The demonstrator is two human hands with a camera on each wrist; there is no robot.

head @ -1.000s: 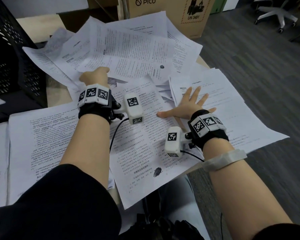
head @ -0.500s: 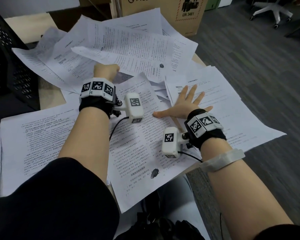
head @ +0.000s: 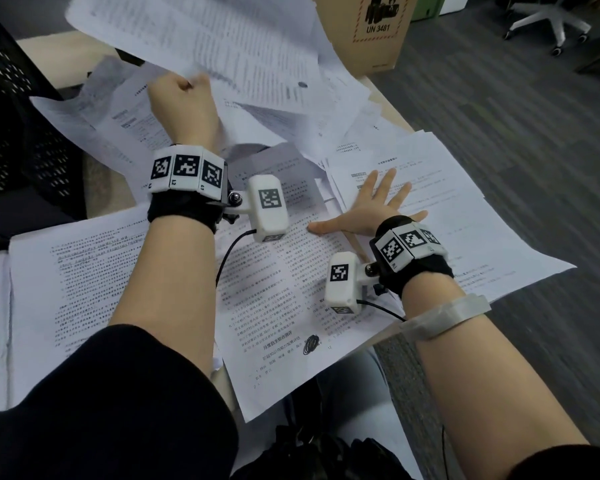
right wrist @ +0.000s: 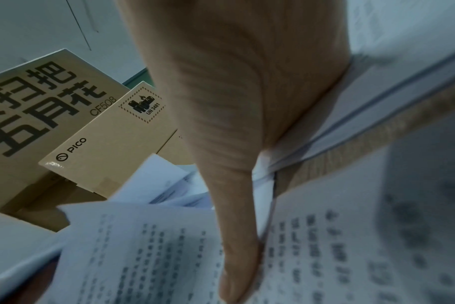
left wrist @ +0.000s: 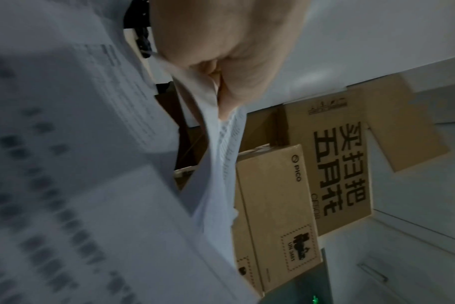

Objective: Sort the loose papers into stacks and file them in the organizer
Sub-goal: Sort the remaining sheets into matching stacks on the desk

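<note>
Printed white sheets lie scattered and overlapping across the table. My left hand [head: 184, 95] grips the near edge of a large printed sheet [head: 215, 39] and holds it raised above the pile; in the left wrist view the fingers [left wrist: 221, 67] pinch that sheet [left wrist: 216, 164] at its edge. My right hand [head: 371, 209] lies flat with fingers spread on the stack of papers [head: 465, 216] at the right, its thumb reaching onto the centre sheet [head: 278, 292]. The right wrist view shows the thumb [right wrist: 237, 236] pressed on printed paper. A black mesh organizer [head: 11, 133] stands at the left.
A brown cardboard box [head: 368, 26] stands beyond the papers, seen too in the wrist views [left wrist: 273, 205] [right wrist: 112, 133]. A bigger printed carton [left wrist: 338, 164] is behind it. An office chair base [head: 548, 22] stands on grey carpet [head: 499, 116] to the right. The right stack overhangs the table edge.
My left hand has lifted the gripped sheet up off the pile and away from me. The right hand has stayed flat on the right stack.
</note>
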